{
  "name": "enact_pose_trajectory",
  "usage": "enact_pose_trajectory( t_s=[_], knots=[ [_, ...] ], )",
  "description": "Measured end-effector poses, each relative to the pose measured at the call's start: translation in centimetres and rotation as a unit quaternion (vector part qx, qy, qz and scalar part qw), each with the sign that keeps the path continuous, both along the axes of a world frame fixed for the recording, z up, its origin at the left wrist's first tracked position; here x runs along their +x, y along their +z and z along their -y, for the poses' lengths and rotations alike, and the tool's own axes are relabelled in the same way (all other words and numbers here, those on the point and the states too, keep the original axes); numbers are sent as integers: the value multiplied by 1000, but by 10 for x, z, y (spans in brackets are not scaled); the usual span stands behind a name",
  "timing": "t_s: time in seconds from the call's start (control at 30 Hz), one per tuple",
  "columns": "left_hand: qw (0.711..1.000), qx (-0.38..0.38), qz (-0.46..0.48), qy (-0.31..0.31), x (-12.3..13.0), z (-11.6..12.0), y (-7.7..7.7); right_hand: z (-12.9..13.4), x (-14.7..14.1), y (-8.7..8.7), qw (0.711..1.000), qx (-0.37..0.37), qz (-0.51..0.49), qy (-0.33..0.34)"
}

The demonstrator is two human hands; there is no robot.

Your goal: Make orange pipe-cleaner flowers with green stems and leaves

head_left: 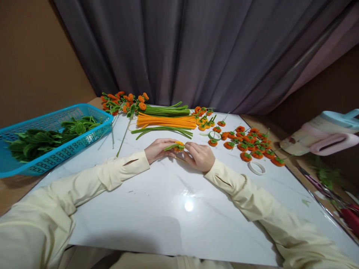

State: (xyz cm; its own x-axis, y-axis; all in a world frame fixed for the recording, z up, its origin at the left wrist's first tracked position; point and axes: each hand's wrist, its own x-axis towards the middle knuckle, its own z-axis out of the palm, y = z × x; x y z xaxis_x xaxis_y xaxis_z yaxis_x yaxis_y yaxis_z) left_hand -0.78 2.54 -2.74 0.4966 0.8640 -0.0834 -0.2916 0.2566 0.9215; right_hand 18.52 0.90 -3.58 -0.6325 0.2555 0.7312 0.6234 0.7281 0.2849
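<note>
Over the middle of the white sheet, my left hand (pixel 161 150) is closed around a small yellow-orange pipe-cleaner flower (pixel 179 146) with a green stem that points left. My right hand (pixel 201 156) meets it from the right, fingers bent and pinched at the flower's edge. Their exact grip is partly hidden. Just beyond my hands lie green pipe cleaners (pixel 165 129), a bundle of orange pipe cleaners (pixel 166 120) and another green bundle (pixel 165 111). Several yellow flowers (pixel 204 126) and many orange flowers (pixel 249 142) are spread to the right.
At the left stands a blue basket (pixel 67 145) of green leaves (pixel 36 144). Finished-looking orange flower stems (pixel 130 99) lie at the back. Rolls of tape, one white (pixel 256 168) and one green (pixel 214 135), a tumbler (pixel 319 132) and scissors (pixel 316 183) are on the right.
</note>
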Motion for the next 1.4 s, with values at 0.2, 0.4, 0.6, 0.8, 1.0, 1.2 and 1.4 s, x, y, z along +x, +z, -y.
enact_pose_trajectory(
  t_s=[0.2,0.4,0.6,0.8,1.0,1.2,1.4],
  knots=[
    [1000,9,0,-4,0,-2,-3,-1,0,-1,1000,-14,-7,3],
    [999,15,-27,-24,-1,-2,-4,-4,0,-4,1000,-27,16,-4],
    [998,41,-34,-39,0,0,-2,-4,-1,-4,999,-26,23,-6],
    [998,38,-33,-44,2,-1,-4,-3,-2,-3,999,-39,7,8],
    [996,37,-33,-74,-1,0,-1,-3,-1,-4,998,-56,12,-1],
    [995,34,-33,-82,-1,0,0,-3,-2,-4,999,-43,19,-11],
    [997,36,-53,-50,1,-1,-2,-2,-2,-2,998,-63,7,2]
  ],
)
